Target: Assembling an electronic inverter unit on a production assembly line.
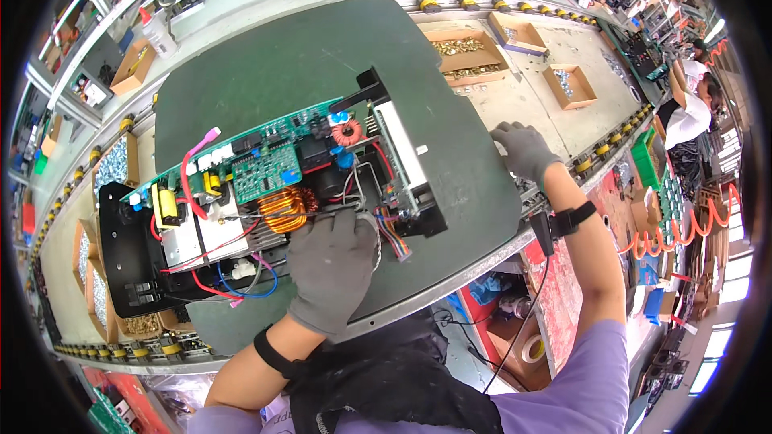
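In front of me an opened electronic power unit lies on a dark green board (314, 56). It has a green circuit board (261, 165), an orange copper coil (283, 209), silver heat sinks, loose coloured wires (394, 239) and black end panels (125, 253). My left hand (331, 269), in a grey glove, presses in at the unit's near side beside the coil. Its fingers are bent together among the wires, and their tips are hidden. Beyond the green board's right edge is my right hand (527, 153), also gloved, with its fingers loosely spread and nothing seen in them.
Cardboard trays of brass-coloured screws (458, 47) and silver screws (567, 84) stand at the far right. More hardware trays (112, 165) line the left. Yellow-black rollers (591, 162) edge the bench. A black cord (531, 313) hangs from my right wristband. Another person (687, 104) is at far right.
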Motion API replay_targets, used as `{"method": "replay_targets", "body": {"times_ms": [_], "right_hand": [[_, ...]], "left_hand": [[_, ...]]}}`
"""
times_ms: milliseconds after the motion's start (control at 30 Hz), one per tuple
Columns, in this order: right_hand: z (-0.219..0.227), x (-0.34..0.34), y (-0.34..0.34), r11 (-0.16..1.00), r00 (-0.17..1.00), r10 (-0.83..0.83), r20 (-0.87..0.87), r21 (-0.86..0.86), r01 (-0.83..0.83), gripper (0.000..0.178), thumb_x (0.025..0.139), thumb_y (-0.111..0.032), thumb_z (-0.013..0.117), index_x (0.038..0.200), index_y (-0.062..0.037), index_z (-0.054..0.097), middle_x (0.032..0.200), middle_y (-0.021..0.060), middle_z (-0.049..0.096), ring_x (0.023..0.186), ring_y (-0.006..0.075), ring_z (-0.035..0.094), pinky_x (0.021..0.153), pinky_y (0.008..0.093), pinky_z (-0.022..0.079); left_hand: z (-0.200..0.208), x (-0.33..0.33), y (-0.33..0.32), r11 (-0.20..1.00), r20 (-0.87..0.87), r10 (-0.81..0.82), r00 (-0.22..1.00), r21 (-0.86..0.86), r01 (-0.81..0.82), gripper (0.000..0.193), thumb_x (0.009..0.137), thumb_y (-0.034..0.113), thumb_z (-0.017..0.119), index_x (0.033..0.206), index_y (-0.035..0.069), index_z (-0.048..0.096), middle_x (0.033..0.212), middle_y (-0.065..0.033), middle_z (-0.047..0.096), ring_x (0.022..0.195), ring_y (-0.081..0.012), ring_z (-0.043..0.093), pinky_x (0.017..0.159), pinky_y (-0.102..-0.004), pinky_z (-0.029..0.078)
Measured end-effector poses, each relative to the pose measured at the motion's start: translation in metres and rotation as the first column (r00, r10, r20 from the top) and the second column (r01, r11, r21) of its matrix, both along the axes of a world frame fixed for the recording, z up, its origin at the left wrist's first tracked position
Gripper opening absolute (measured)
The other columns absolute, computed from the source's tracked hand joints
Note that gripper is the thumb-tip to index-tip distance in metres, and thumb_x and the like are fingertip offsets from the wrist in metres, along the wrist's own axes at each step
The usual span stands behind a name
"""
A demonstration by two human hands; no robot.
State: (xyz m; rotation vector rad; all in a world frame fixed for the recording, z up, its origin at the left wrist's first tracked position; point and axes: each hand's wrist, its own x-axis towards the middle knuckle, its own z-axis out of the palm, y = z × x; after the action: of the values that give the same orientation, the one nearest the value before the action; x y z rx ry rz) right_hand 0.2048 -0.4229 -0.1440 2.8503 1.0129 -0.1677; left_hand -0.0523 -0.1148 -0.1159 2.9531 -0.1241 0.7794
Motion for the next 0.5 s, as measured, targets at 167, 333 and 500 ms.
{"method": "replay_targets", "body": {"times_ms": [167,333,500], "right_hand": [[-0.024,0.013,0.019,0.985,0.967,0.173,-0.185,0.026,-0.171,0.039,0.086,-0.021,0.069,0.124,-0.0169,0.064,0.121,0.0064,0.066,0.119,0.0300,0.060,0.100,0.0493,0.046],[-0.031,0.004,0.034,0.969,0.969,0.187,-0.161,-0.131,-0.209,0.030,0.086,-0.025,0.070,0.115,-0.0174,0.066,0.111,0.0067,0.068,0.113,0.0296,0.063,0.098,0.0438,0.047],[-0.015,0.012,0.033,0.992,0.994,-0.004,-0.106,-0.129,-0.009,0.021,0.087,-0.027,0.070,0.104,-0.0145,0.066,0.103,0.0087,0.070,0.106,0.0310,0.066,0.093,0.0448,0.051]], "left_hand": [[0.011,-0.022,0.024,0.996,-0.110,0.056,0.992,0.073,-0.048,0.013,0.073,0.022,0.073,0.079,0.013,0.065,0.082,-0.0002,0.059,0.077,-0.0200,0.062,0.069,-0.0391,0.043],[0.017,-0.039,0.039,0.991,-0.154,0.137,0.979,0.013,-0.136,0.017,0.071,0.025,0.074,0.076,0.011,0.066,0.087,-0.0026,0.062,0.083,-0.0218,0.063,0.073,-0.0415,0.044],[0.012,-0.038,0.037,0.991,-0.093,0.131,0.987,-0.028,-0.134,0.012,0.071,0.022,0.072,0.073,0.011,0.069,0.089,-0.0031,0.063,0.086,-0.0233,0.063,0.079,-0.0437,0.044]]}}
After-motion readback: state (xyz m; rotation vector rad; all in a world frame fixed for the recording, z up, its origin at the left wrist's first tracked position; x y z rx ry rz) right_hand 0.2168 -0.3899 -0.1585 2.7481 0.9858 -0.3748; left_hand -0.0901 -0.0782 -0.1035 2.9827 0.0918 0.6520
